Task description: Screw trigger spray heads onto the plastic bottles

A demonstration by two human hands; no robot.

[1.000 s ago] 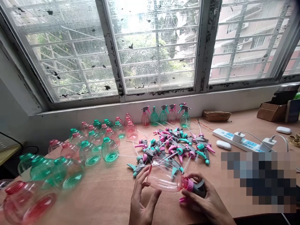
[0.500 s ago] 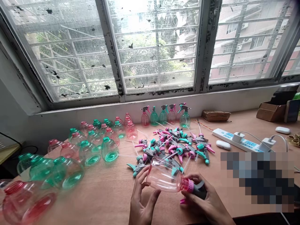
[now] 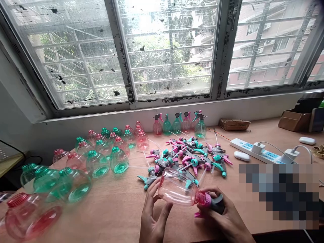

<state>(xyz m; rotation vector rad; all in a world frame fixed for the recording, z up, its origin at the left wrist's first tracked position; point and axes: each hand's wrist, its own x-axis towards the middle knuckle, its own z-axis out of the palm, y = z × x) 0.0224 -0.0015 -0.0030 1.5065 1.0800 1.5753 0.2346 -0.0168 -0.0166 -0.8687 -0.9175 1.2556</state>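
Observation:
A clear pink plastic bottle lies on its side above the wooden table, held between both hands. My left hand cups its base end with thumb and fingers round it. My right hand is closed on the grey and pink trigger sprayer head seated at the bottle's neck. A pile of loose pink, teal and grey sprayer heads lies just behind the bottle.
Several empty green and pink bottles lie at the left. Several bottles with sprayers stand by the window wall. A white power strip with chargers, cardboard boxes and a pixelated patch sit at the right.
The bottle and both hands have barely shifted; the sprayer head has turned slightly in my right hand. The view has tipped a little.

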